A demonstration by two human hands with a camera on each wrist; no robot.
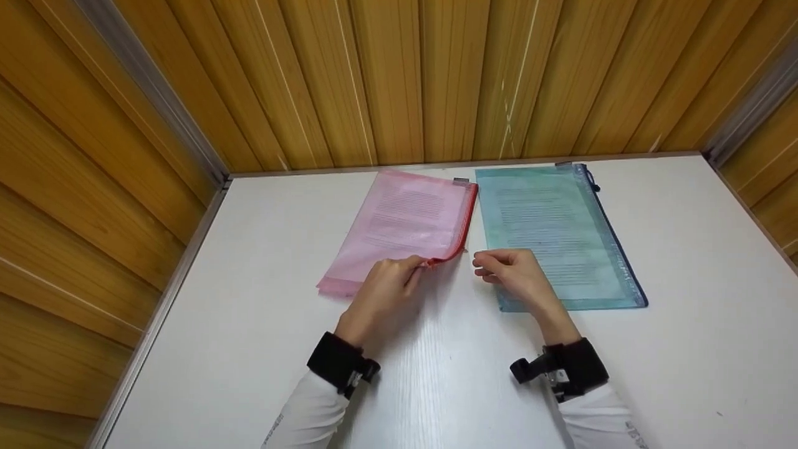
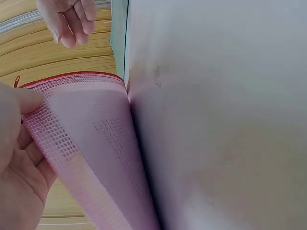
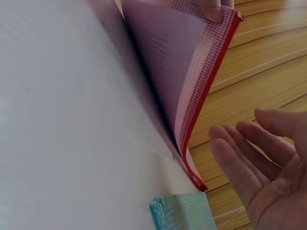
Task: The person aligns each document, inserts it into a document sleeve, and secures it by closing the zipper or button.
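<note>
A pink mesh zip pouch (image 1: pixel 402 224) with a printed sheet inside lies on the white table (image 1: pixel 436 374). My left hand (image 1: pixel 386 284) pinches its near right corner by the red zip and lifts it, so the pouch (image 2: pixel 96 143) curls up off the table. In the right wrist view the raised pouch corner (image 3: pixel 192 62) shows a fingertip on top. My right hand (image 1: pixel 505 268) hovers just right of that corner, fingers loosely curled, holding nothing. It (image 3: pixel 259 163) is apart from the pouch. A teal mesh pouch (image 1: pixel 555 231) with a blue zip lies flat under and beyond my right hand.
Wooden slat walls (image 1: pixel 405 81) close in the table at the back and both sides, with metal corner strips (image 1: pixel 156 93). Both pouches sit near the back wall. Bare white tabletop spreads to the left, right and front.
</note>
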